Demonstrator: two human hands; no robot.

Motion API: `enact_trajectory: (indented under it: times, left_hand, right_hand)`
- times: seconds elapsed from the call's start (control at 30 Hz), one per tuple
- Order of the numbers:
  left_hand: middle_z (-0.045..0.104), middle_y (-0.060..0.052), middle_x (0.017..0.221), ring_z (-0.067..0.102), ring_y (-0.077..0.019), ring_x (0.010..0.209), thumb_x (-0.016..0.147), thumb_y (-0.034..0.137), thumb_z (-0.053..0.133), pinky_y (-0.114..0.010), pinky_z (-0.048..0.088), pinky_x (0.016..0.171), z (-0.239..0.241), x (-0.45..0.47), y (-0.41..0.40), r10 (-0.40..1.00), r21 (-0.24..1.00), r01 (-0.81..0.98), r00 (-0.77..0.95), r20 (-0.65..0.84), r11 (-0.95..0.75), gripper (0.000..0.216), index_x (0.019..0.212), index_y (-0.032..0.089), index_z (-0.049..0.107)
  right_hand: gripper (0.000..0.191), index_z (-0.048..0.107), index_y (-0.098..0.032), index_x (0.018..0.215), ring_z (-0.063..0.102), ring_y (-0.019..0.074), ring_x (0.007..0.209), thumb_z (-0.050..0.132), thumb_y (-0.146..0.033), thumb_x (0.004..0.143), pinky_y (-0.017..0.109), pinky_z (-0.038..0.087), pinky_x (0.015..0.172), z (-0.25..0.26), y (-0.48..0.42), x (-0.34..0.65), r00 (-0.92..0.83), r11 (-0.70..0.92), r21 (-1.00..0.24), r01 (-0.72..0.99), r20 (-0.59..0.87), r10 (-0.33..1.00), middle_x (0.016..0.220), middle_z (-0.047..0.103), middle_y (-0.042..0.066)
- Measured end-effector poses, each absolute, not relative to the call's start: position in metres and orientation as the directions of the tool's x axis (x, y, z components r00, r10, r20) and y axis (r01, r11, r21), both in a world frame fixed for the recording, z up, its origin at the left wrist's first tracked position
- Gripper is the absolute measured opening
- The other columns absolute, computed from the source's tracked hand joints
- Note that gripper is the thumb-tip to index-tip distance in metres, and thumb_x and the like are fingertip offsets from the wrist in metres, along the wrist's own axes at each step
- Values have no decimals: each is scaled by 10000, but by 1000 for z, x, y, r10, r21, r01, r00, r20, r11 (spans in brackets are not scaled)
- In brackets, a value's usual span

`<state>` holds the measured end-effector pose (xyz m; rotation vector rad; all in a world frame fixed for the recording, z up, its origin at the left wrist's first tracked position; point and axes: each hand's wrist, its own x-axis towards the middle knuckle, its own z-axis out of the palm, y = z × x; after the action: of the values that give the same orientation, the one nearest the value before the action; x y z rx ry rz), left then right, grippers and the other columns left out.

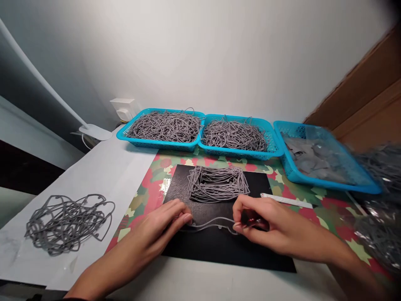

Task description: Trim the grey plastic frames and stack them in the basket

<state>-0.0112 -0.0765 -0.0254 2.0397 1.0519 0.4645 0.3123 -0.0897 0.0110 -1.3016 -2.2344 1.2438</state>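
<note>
A thin grey rubber gasket (216,220) with small tabs is stretched sideways over a black mat (200,246). My left hand (169,219) pinches its left end, fingers closed. At the other end, my right hand (266,221) grips it between thumb and forefinger. Something dark red and shiny (259,223) also lies within my right palm, mostly hidden by the fingers. Just beyond the hands, a neat rectangular stack of grey gaskets (216,195) rests on the mat's far part.
A loose heap of grey gaskets (67,225) lies at left. Along the wall stand a left blue basket (156,145) and a middle blue basket (241,153), both full of gaskets. A right blue basket (332,187) holds plastic bags. A white-handled knife (286,200) lies near my right hand.
</note>
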Motion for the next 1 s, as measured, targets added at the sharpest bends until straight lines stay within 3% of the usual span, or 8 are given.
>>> enact_trajectory:
  times: [0.27,0.57,0.67,0.8,0.9,1.0]
  left_hand:
    - [673,-6,962,633,-177,812,1138,536,603,-255,545,731,-21,-21,-82,777,840,508,601,-188,-190,266,1071,287,672]
    - [731,-45,1081,698,-216,996,1139,474,617,-279,572,809,-46,-18,-81,873,904,371,488,4,-212,255,1016,274,716]
    - [748,-32,1015,708,-209,904,1134,463,619,-277,593,772,-31,-20,-90,867,894,394,497,-13,-212,232,1013,294,723]
    - [773,-21,1016,742,-212,934,1127,451,631,-263,621,787,-15,-21,-100,844,894,404,533,-60,-192,176,1077,323,741]
    - [770,-11,936,723,-183,797,1125,483,618,-249,585,671,-24,-17,-93,852,892,428,512,-107,-145,242,1060,292,753]
    - [755,0,850,669,-159,690,1124,510,602,-246,533,603,-43,-14,-81,866,879,463,479,-146,-108,300,1066,259,756]
  right_hand:
    - [149,743,-312,1172,720,195,929,704,-440,1107,289,509,771,3,-97,326,-507,177,-788,590,-191,841,1092,795,-15]
    - [288,759,-300,1038,629,186,851,642,-546,1129,297,471,729,-20,-105,329,-409,61,-833,550,-204,889,999,743,-7]
    - [316,739,-274,1020,600,179,797,653,-562,1116,287,466,680,-14,-109,330,-409,-35,-900,434,-232,882,919,713,3]
    - [337,722,-247,1041,658,197,841,702,-581,1084,307,508,737,-8,-116,334,-473,-151,-961,231,-247,846,908,730,27]
    - [329,732,-254,1038,541,158,746,742,-583,1059,286,428,665,-12,-114,333,-440,-156,-919,362,-317,840,868,664,-5]
    - [292,750,-285,1104,503,158,795,741,-573,1061,286,404,689,-22,-109,330,-390,-133,-852,507,-364,845,963,674,-11]
